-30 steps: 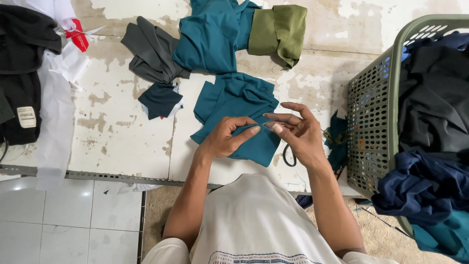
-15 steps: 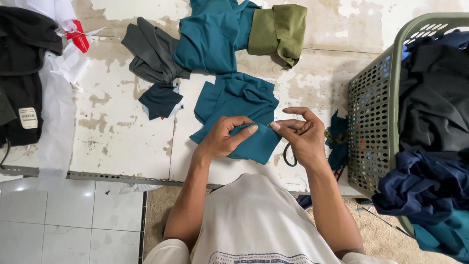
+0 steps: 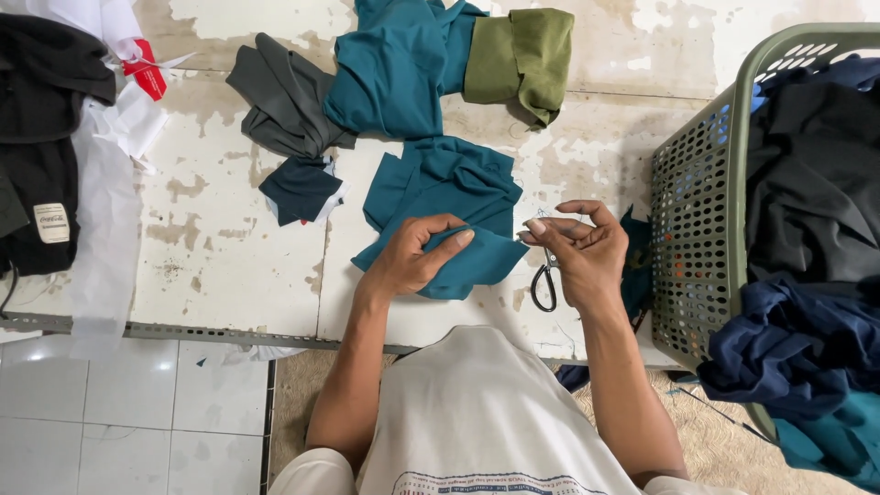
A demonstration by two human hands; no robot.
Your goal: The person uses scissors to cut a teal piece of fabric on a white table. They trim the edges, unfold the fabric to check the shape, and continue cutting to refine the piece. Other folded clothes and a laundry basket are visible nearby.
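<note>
Teal knit fabric, a folded garment piece, lies on the worn white-painted table right in front of the person. The left hand rests on its near edge, fingers curled and thumb tucked under, pinching a fold of the cloth so that the edge lifts slightly off the table and stays taut toward the other hand. The right hand hovers just beside that edge, thumb and forefinger pressed together as if on a thread too fine to make out; a small pair of black-handled thread snips hangs from its lower fingers, kept ready in the palm without occupying the pinching fingers.

Farther back on the table are a crumpled grey cloth, a larger teal garment, an olive-green folded piece and a small dark navy scrap, set well apart from the working piece. Black clothing and white cloth lie at the left edge. To the right stands a grey-green perforated plastic laundry basket, heaped with black, navy and teal garments within easy reach.
</note>
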